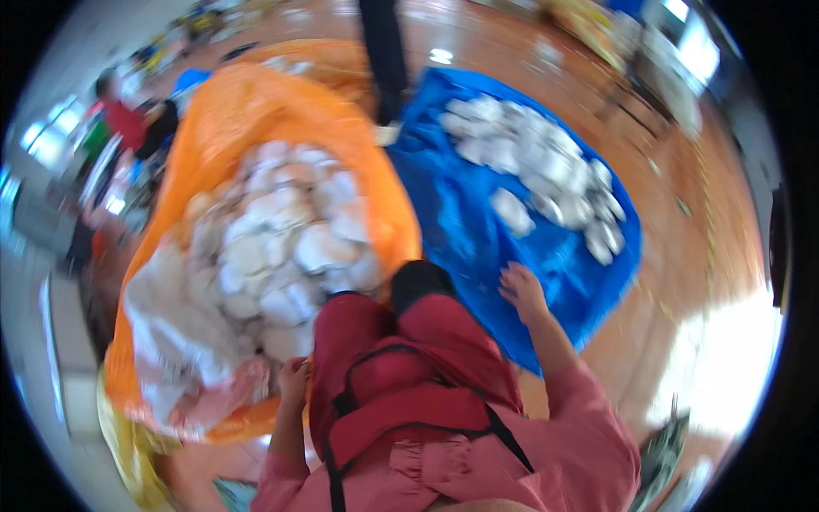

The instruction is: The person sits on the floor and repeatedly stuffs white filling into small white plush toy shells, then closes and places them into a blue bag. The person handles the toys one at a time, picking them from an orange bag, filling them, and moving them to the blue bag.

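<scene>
A heap of pale, rounded, shell-like pieces (277, 226) lies on the orange sheet (243, 98) to my left; blur hides their exact kind. Beside my left thigh, at the heap's near edge, is my left hand (294, 375); its fingers are too blurred to tell whether they hold anything. My right hand (522, 288) is over the near part of the blue sheet (452, 183), its fingers apart and nothing in them. Farther back on that sheet, white rounded pieces (546, 162) lie in a long cluster, with one piece (512, 212) slightly apart.
A crumpled white sack (175, 324) covers the heap's near left side. Someone's dark-clothed leg (384, 51) stands at the far edge between both sheets. Another person in red (128, 119) is at the far left. A yellow bag (128, 444) lies at the lower left.
</scene>
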Demonstrator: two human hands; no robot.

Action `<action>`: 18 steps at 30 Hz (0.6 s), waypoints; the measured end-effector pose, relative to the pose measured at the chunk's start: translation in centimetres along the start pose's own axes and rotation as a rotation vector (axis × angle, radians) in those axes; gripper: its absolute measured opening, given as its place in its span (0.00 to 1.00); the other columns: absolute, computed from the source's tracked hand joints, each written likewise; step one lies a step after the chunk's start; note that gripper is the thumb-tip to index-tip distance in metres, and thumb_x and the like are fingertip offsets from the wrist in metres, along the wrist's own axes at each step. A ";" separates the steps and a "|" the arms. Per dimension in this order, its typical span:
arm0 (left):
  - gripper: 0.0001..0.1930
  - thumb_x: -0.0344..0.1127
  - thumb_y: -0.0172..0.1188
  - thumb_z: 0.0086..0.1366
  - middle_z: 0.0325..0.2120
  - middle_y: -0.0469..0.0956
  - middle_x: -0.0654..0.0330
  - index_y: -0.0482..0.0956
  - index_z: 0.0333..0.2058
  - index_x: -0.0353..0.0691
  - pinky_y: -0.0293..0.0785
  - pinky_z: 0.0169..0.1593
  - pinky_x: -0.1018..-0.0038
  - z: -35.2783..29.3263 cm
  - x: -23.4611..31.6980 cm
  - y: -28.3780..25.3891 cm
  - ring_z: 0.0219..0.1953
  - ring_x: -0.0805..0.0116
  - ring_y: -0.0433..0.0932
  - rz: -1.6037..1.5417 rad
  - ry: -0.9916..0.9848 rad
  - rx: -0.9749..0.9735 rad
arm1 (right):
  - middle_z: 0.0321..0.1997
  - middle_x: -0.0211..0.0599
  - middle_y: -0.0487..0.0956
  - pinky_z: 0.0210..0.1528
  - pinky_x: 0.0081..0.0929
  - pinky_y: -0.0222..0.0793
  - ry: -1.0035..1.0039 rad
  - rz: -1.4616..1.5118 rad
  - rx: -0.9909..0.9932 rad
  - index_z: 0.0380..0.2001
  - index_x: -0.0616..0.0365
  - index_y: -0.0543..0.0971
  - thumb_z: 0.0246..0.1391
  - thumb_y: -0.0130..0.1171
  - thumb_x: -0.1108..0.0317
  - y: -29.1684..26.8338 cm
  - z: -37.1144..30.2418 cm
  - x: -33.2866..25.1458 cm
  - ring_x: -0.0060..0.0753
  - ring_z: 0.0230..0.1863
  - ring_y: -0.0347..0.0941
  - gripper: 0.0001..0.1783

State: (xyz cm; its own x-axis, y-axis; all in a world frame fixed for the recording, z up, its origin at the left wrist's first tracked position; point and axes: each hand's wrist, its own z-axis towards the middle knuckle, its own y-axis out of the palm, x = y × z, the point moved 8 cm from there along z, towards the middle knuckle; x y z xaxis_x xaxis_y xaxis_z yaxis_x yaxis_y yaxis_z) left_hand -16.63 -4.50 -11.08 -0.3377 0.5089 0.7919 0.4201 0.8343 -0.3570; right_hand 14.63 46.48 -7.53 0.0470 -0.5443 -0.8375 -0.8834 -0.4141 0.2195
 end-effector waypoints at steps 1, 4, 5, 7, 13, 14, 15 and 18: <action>0.11 0.29 0.59 0.60 0.32 0.79 0.59 0.78 0.41 0.35 0.74 0.36 0.76 1.1 -0.8 -0.3 0.32 0.72 0.77 0.062 0.026 0.009 | 0.48 0.31 0.76 0.47 0.33 0.71 0.006 -0.066 0.014 0.50 0.51 0.73 0.56 0.58 0.62 1.0 -0.6 1.5 0.29 0.49 0.71 0.19; 0.16 0.39 0.64 0.54 0.33 0.82 0.54 0.80 0.40 0.37 0.75 0.42 0.70 4.8 -1.9 -1.5 0.36 0.63 0.80 0.358 0.136 0.070 | 0.41 0.32 0.78 0.43 0.28 0.71 -0.043 -0.036 -0.076 0.48 0.53 0.73 0.57 0.56 0.64 4.6 -3.4 3.4 0.27 0.42 0.74 0.15; 0.20 0.42 0.65 0.53 0.38 0.81 0.53 0.79 0.43 0.39 0.74 0.46 0.68 4.8 -0.6 -1.5 0.41 0.61 0.80 0.424 0.091 0.050 | 0.41 0.33 0.78 0.41 0.26 0.72 -0.062 -0.005 -0.092 0.47 0.53 0.74 0.58 0.55 0.66 6.1 -4.9 3.3 0.28 0.41 0.74 0.13; 0.29 0.43 0.66 0.52 0.42 0.79 0.51 0.72 0.53 0.41 0.73 0.50 0.66 7.9 -1.7 -2.4 0.45 0.59 0.78 0.554 0.145 0.154 | 0.40 0.36 0.78 0.38 0.24 0.73 -0.145 0.097 -0.303 0.46 0.55 0.74 0.60 0.52 0.70 10.8 -8.1 1.7 0.28 0.38 0.75 0.11; 0.50 0.46 0.70 0.49 0.51 0.72 0.46 0.49 0.66 0.45 0.73 0.50 0.65 14.3 -1.8 -0.2 0.52 0.55 0.73 0.158 -0.026 0.204 | 0.40 0.40 0.78 0.42 0.27 0.75 0.067 -0.186 -0.740 0.49 0.60 0.72 0.61 0.49 0.75 18.5 -13.4 6.3 0.30 0.39 0.76 0.13; 0.52 0.45 0.70 0.50 0.51 0.71 0.48 0.43 0.67 0.47 0.75 0.44 0.64 12.4 2.3 2.6 0.50 0.57 0.74 -0.025 -0.229 0.017 | 0.41 0.41 0.78 0.44 0.28 0.75 0.016 -0.270 -0.749 0.50 0.62 0.71 0.62 0.49 0.75 18.5 -13.2 6.4 0.31 0.41 0.76 0.13; 0.52 0.46 0.69 0.50 0.49 0.73 0.49 0.43 0.67 0.46 0.75 0.42 0.64 13.0 1.3 2.0 0.48 0.57 0.74 -0.094 -0.258 0.130 | 0.41 0.41 0.78 0.45 0.28 0.75 0.035 -0.258 -0.768 0.50 0.62 0.71 0.62 0.49 0.75 18.8 -13.3 6.4 0.31 0.41 0.76 0.13; 0.51 0.54 0.66 0.53 0.46 0.75 0.52 0.44 0.66 0.39 0.74 0.37 0.61 15.8 -0.8 3.6 0.43 0.57 0.75 -0.417 -0.344 0.250 | 0.43 0.42 0.77 0.46 0.28 0.75 0.096 -0.179 -0.754 0.50 0.62 0.71 0.62 0.48 0.75 18.6 -12.7 6.3 0.31 0.41 0.76 0.14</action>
State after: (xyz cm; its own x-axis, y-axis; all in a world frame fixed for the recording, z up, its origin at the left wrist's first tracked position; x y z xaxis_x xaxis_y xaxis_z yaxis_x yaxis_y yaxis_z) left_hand -28.18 1.48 -20.86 -0.7027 0.1318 0.6991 -0.0036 0.9820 -0.1887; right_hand 4.40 26.04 -2.40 0.2294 -0.4692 -0.8527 -0.3045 -0.8667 0.3950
